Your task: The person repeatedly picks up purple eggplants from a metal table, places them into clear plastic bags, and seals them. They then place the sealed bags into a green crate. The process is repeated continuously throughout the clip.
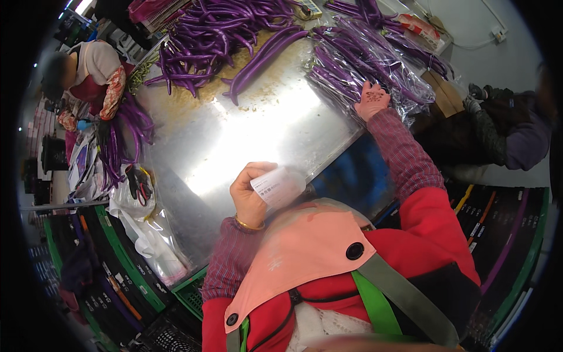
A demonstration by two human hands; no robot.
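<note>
My left hand (250, 193), bare and with a gold-coloured bangle at the wrist, grips a roll of white printed labels (278, 187) in front of my apron. A strip at the roll's near side bears writing. My right hand (373, 100) wears a pink glove with a dark print. It rests with fingers apart on the near end of several long purple eggplants in clear plastic bags (352, 57); its fingertips touch the film. Two loose long eggplants (264, 59) lie together on the metal table (193, 145), left of the bags.
A large heap of loose eggplants (220, 31) covers the table's far side. Scissors (143, 193) lie on plastic bags at the left edge. One person (94, 83) handles eggplants at left; another person (506, 127) stands at right. Stacked crates (501, 237) flank me, with a blue surface (352, 171) below the table edge.
</note>
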